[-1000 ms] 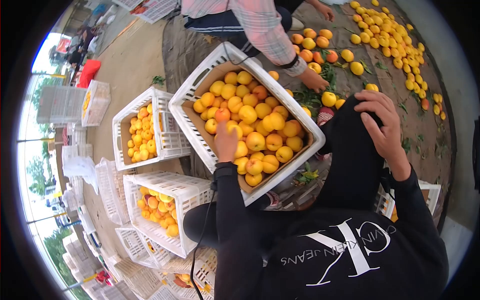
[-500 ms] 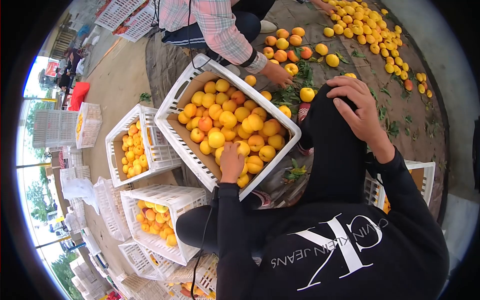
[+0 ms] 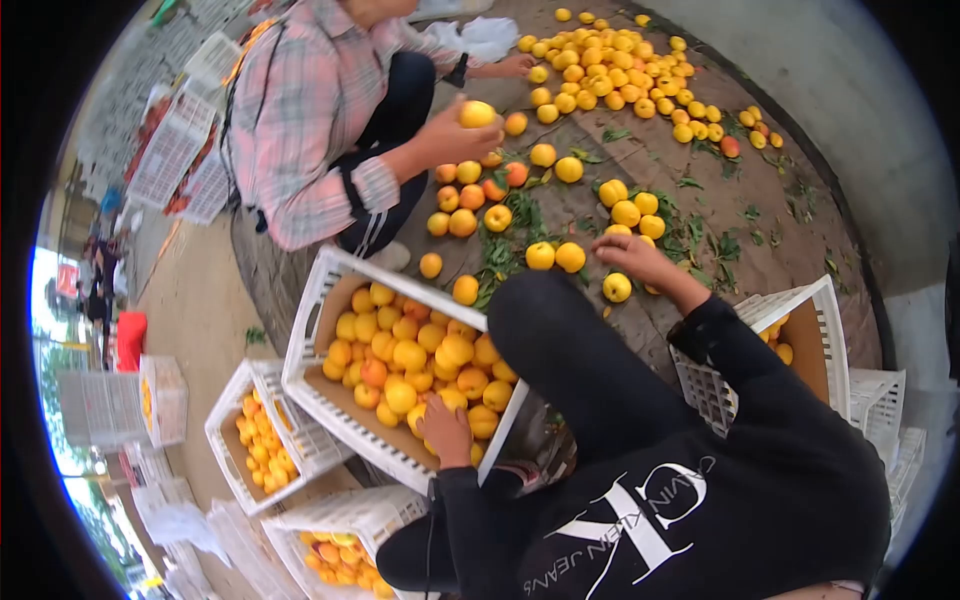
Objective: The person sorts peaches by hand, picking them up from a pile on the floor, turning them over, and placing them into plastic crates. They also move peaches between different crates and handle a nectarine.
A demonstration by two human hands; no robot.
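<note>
A white plastic crate lined with cardboard holds many yellow peaches, some blushed orange. My left hand rests on the peaches at the crate's near side, fingers loosely spread and touching the fruit. Past my bent knee, my right hand is stretched low over the ground sheet with its fingers apart. A single yellow peach lies just below that hand, and a small cluster of peaches sits just beyond its fingertips. I see nothing held in it.
Across from me a co-worker in a plaid shirt crouches with a peach in one hand. A large peach pile and leaves cover the dark sheet. Filled crates stand at left, lower left and right.
My right hand has left my knee and reached out to the peaches on the ground. The co-worker's hand has risen with a peach. My view has shifted toward the right.
</note>
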